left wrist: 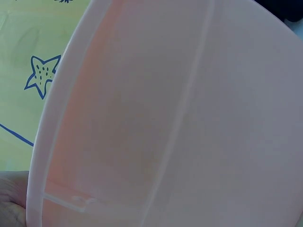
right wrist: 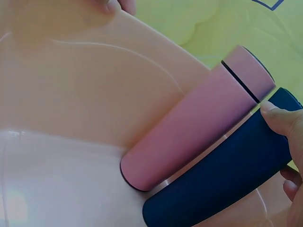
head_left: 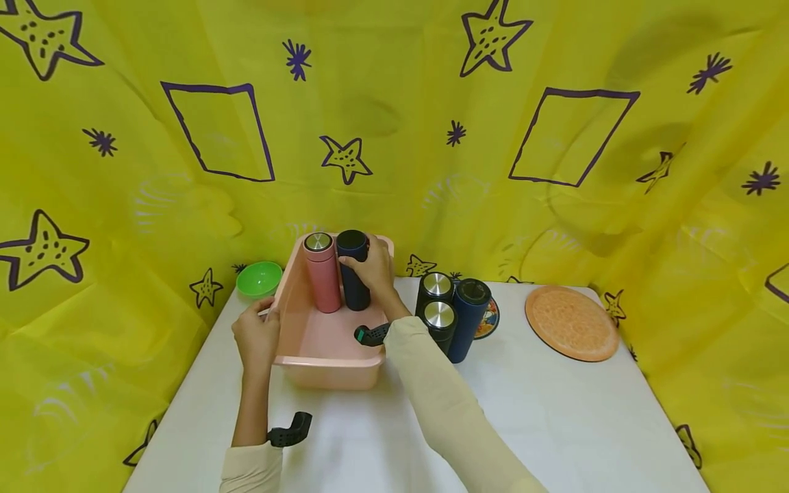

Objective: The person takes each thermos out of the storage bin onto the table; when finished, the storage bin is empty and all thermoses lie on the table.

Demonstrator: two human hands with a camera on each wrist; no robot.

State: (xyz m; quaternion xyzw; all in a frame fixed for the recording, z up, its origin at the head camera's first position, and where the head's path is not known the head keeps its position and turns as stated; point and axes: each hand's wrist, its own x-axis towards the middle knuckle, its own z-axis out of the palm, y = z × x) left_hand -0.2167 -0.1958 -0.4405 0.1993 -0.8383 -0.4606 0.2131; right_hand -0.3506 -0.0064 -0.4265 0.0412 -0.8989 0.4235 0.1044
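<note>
A pink tub (head_left: pixel 290 294) sits left of centre on the white desk (head_left: pixel 555 411). Two flasks stand inside at its far end: a pink flask (head_left: pixel 322 274), and a navy flask (head_left: pixel 354 274) that the right hand (head_left: pixel 373 270) grips near the top. The left hand (head_left: pixel 255 335) holds the tub's left rim. Three more flasks (head_left: pixel 453 308) wait just right of the tub, so two of five appear loaded. One green bowl (head_left: pixel 259 279), one orange plate (head_left: pixel 571 322).
</note>
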